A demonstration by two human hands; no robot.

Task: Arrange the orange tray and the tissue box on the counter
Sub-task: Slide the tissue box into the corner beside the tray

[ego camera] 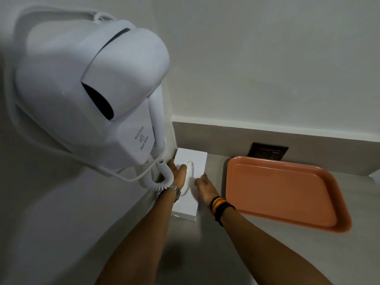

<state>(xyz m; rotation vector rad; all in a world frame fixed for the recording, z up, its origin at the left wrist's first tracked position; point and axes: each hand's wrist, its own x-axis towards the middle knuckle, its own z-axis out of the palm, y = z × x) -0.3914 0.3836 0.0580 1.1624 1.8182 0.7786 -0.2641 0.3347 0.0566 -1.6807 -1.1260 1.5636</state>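
Note:
A white tissue box (195,161) lies on the grey counter (236,243), pushed into the corner by the left wall, with a tissue poking up from its top slot. My left hand (177,174) rests flat on the box's left side, fingers on its top. On the box's right edge my right hand (205,187) grips with curled fingers. The orange tray (283,190) sits empty on the counter to the right of the box, a small gap apart from my right wrist.
A white wall-hung hair dryer (88,89) juts out from the left wall above the box, its coiled cord (162,177) hanging beside my left hand. A dark socket plate (267,152) sits in the backsplash behind the tray.

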